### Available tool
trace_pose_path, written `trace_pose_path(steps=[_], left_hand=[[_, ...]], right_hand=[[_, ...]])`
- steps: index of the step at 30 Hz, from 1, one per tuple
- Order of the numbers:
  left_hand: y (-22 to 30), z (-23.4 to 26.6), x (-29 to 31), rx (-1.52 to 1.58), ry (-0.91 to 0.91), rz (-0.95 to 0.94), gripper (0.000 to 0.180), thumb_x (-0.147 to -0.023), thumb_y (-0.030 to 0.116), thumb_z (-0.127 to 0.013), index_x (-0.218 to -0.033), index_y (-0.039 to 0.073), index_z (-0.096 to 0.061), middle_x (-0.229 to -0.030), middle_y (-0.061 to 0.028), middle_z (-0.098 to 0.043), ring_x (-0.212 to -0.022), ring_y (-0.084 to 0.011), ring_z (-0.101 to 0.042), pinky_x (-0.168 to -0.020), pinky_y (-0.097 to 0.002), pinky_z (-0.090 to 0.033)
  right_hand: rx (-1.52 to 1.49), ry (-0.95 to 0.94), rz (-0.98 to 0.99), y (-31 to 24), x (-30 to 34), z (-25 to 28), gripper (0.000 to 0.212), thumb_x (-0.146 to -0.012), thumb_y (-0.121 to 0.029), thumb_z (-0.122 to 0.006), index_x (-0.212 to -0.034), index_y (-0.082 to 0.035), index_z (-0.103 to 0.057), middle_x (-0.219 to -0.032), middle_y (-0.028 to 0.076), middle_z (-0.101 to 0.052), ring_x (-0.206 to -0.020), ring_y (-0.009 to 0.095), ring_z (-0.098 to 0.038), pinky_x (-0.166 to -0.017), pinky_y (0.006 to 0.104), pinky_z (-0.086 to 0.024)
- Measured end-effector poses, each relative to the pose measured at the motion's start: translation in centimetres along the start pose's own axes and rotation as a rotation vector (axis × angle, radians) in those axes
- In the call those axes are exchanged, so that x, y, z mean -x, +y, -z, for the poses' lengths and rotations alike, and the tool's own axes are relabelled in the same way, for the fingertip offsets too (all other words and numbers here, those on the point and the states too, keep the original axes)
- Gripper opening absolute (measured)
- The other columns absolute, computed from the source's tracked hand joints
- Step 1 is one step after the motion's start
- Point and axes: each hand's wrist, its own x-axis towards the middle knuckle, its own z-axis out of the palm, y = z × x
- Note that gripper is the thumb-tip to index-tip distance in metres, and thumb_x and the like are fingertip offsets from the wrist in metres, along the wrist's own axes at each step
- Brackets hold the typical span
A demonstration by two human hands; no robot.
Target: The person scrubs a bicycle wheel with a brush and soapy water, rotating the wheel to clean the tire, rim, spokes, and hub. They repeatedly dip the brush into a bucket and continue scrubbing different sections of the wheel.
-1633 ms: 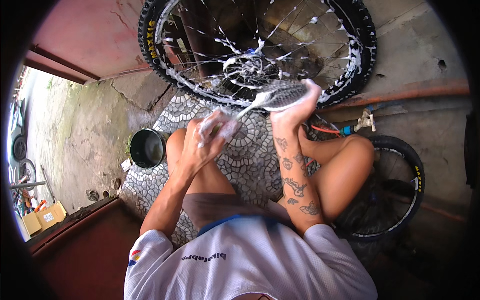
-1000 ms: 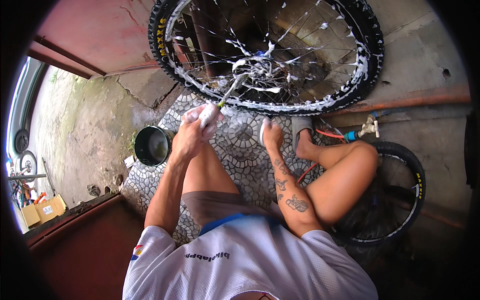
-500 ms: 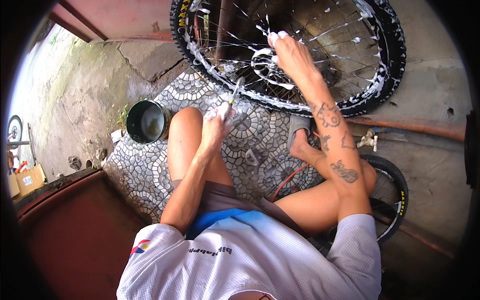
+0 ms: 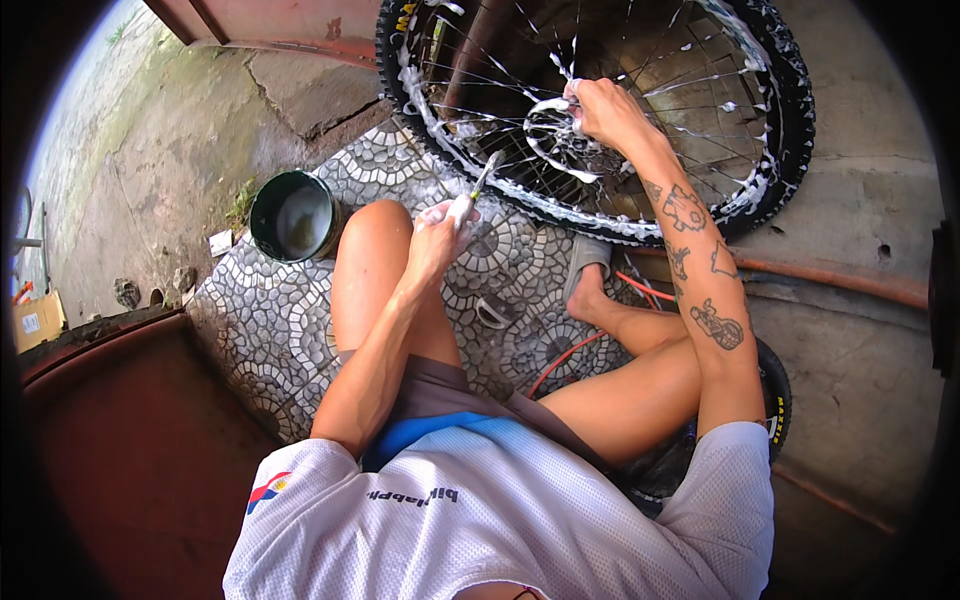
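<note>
Right hand (image 4: 600, 110) stays on soapy wheel (image 4: 600, 110); cardboard box (image 4: 38, 320) far left.

The floor under the person is a patch of grey mosaic paving (image 4: 300, 330) laid in fan-shaped cobble patterns, bordered by rough, cracked concrete (image 4: 180, 130) stained green in places. A soapy bicycle wheel (image 4: 600, 110) stands on the paving just beyond the left hand (image 4: 440, 225), with the right hand (image 4: 600, 108) reaching in at its hub. A dark green bucket (image 4: 292, 216) sits on the paving near the left hand, on its outer side. A grey sandal (image 4: 585, 265) rests on the tiles below the right hand, beside an orange hose (image 4: 830, 280) running along the ground. A second tyre (image 4: 775, 400) lies beneath the right arm.
</note>
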Motion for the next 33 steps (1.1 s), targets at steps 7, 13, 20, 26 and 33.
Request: trace_pose_path(steps=[7, 13, 20, 26, 33], left_hand=[[0.7, -0.3, 0.4, -0.084, 0.007, 0.021, 0.041, -0.102, 0.042, -0.064, -0.090, 0.003, -0.071, -0.060, 0.0070, -0.046, -0.050, -0.0043, -0.037, -0.047, -0.0236, -0.024], [1.1, -1.0, 0.5, -0.160, 0.032, 0.054, 0.041, -0.101, 0.042, -0.064, -0.089, 0.004, -0.070, -0.061, 0.0073, -0.047, -0.051, -0.0042, -0.038, -0.048, -0.0237, -0.025], [1.4, -0.8, 0.5, -0.155, 0.009, 0.053, 0.040, -0.101, 0.041, -0.064, -0.090, 0.003, -0.070, -0.061, 0.0072, -0.046, -0.051, -0.0048, -0.038, -0.048, -0.0242, -0.026], [1.5, -0.8, 0.4, -0.135, 0.028, 0.063, 0.037, -0.102, 0.037, -0.063, -0.088, 0.003, -0.069, -0.060, 0.0075, -0.045, -0.050, -0.0046, -0.037, -0.048, -0.0243, -0.026], [1.0, -1.0, 0.1, -0.175, -0.005, 0.033, 0.040, -0.102, 0.041, -0.063, -0.092, 0.003, -0.068, -0.055, 0.0078, -0.042, -0.046, -0.0050, -0.034, -0.043, -0.0265, -0.021]], right_hand=[[-0.116, 0.043, 0.032, -0.3, 0.2, 0.5, 0.028, -0.081, 0.000, -0.071, -0.109, 0.002, -0.067, -0.091, 0.020, -0.075, -0.092, 0.036, -0.074, -0.084, 0.0426, -0.058], [-0.266, 0.062, 0.015, -0.2, 0.6, 0.6, 0.026, -0.084, -0.001, -0.071, -0.110, -0.002, -0.068, -0.101, 0.023, -0.075, -0.100, 0.040, -0.073, -0.088, 0.0462, -0.057], [-0.151, -0.015, 0.006, 0.3, 0.7, 1.0, 0.030, -0.083, -0.001, -0.071, -0.111, 0.001, -0.064, -0.101, 0.023, -0.074, -0.101, 0.036, -0.074, -0.087, 0.0421, -0.057], [-0.171, -0.025, 0.034, -0.4, 0.6, 2.3, 0.031, -0.082, -0.003, -0.073, -0.112, 0.000, -0.064, -0.094, 0.018, -0.075, -0.090, 0.034, -0.074, -0.082, 0.0400, -0.058], [-0.397, 0.372, 0.018, -1.4, 2.2, 5.3, 0.021, -0.086, -0.013, -0.078, -0.104, -0.002, -0.074, -0.091, 0.010, -0.075, -0.086, 0.017, -0.073, -0.083, 0.0294, -0.057]])
